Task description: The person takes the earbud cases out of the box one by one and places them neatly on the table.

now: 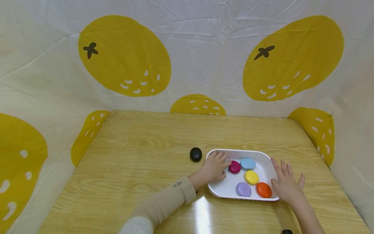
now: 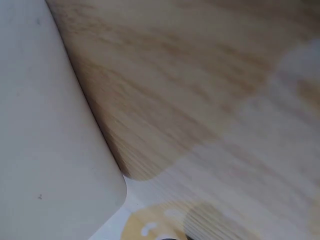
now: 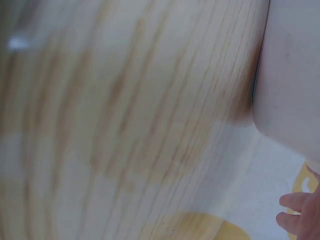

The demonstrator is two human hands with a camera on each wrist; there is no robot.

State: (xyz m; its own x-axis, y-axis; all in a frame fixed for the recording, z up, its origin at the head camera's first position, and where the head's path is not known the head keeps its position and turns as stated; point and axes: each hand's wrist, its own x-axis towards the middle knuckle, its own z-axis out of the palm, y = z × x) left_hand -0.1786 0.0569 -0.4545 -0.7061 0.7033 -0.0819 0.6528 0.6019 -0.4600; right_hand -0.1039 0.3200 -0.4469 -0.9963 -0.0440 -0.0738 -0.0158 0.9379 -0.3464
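A white tray [image 1: 228, 194] stands right of centre on the table, with several glossy, pebble-shaped pieces inside. My left hand [image 1: 215, 167] reaches over the tray's left end, its fingers and thumb around a pale teal piece [image 1: 225, 168] that is mostly hidden. Close beside those fingertips lies a crimson piece [image 1: 234, 167], then a light blue one [image 1: 248, 164]. Yellow [image 1: 251, 177], lilac [image 1: 243, 189] and orange-red [image 1: 264, 190] pieces lie nearer the front. With fingers spread, my right hand [image 1: 287, 185] rests at the tray's right rim. Both wrist views mainly show the tray's outer wall [image 2: 55, 130] and wood.
Just outside the tray's far left corner sits a black pebble-shaped piece [image 1: 195, 154]. Another small black object [image 1: 287, 231] shows at the bottom edge near the right forearm. A white curtain [image 1: 204, 65] with yellow fruit prints encloses the wood-grain table [image 1: 140, 146].
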